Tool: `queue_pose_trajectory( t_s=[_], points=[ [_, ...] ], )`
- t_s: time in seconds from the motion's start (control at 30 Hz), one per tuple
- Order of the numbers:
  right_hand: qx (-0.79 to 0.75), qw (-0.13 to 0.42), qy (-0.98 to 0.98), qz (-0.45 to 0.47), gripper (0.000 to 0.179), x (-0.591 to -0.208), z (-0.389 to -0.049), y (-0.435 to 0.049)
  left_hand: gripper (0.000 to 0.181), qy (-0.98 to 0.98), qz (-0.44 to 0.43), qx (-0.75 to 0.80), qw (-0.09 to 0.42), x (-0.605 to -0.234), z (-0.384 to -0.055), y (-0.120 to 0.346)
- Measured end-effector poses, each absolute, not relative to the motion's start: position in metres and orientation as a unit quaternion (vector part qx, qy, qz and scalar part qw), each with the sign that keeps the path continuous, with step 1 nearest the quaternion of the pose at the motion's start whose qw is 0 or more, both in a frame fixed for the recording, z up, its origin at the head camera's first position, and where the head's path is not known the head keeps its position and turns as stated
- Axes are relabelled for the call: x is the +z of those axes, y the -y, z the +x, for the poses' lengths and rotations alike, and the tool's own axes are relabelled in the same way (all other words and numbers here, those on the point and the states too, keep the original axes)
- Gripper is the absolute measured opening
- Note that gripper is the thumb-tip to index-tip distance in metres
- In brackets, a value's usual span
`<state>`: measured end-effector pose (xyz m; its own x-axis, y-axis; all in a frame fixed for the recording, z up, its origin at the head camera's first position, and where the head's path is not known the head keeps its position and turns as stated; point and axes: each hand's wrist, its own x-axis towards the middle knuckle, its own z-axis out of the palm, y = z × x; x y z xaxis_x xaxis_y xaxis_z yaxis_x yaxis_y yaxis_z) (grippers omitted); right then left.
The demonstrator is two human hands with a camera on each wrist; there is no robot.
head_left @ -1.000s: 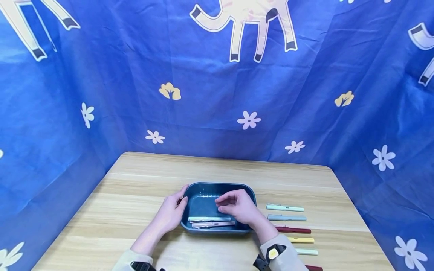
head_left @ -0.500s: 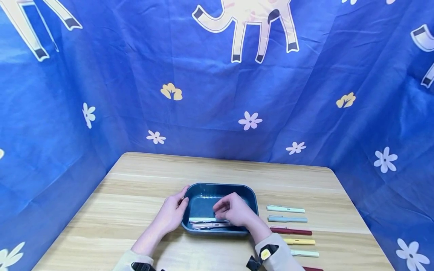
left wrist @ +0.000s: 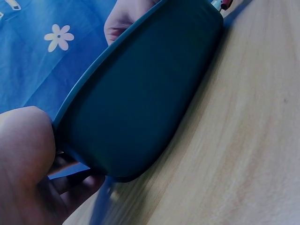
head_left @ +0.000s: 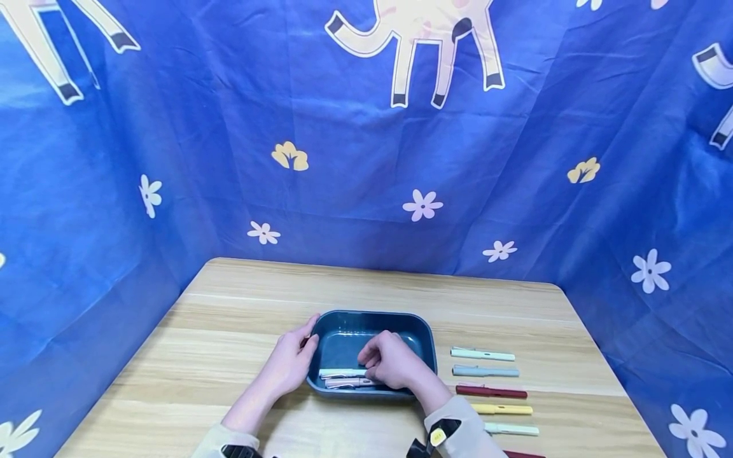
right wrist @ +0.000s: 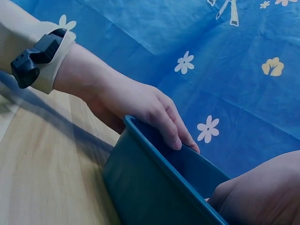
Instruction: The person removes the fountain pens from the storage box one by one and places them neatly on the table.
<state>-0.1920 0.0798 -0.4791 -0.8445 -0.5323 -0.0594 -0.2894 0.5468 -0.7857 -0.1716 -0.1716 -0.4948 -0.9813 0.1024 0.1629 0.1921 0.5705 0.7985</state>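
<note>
A dark teal rectangular box [head_left: 342,346] stands on the table. My left hand [head_left: 291,357] grips its left end, with the thumb over the rim and the fingers along the outside. Inside the box, along the near wall, lie a pale blue pen [head_left: 339,373] and a pinkish-silver pen [head_left: 343,383], both with wire clips. My right hand [head_left: 395,364] reaches in over the right end, fingers bent down at the right parts of these pens and covering them. Its fingertips are partly hidden, and I cannot tell if they pinch a pen. In the left wrist view the box wall [left wrist: 136,93] fills the middle.
Right of the box lies a column of pens: mint [head_left: 483,354], grey-blue [head_left: 485,371], dark red [head_left: 492,392], yellow [head_left: 504,409], pale green [head_left: 513,429] and another dark red [head_left: 523,455]. Blue printed cloth [head_left: 355,191] hangs around the wooden table [head_left: 258,299].
My right hand has moved down and slightly left inside the box, from above the pens to their right ends. My left hand keeps its hold on the box.
</note>
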Motion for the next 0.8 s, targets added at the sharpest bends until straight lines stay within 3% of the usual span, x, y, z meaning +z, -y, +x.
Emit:
queue_pose_trajectory(
  t_s=[0.4, 0.8],
  points=[
    [-0.38, 0.144, -0.878, -0.251, 0.021, -0.477, -0.193, -0.079, 0.05, 0.885, -0.088, -0.455, 0.05, -0.495, -0.172, 0.172],
    [-0.446, 0.128, -0.853, -0.241, 0.014, -0.468, -0.197, -0.09, 0.05, 0.885, -0.087, -0.454, 0.051, -0.495, -0.172, 0.172]
  ],
)
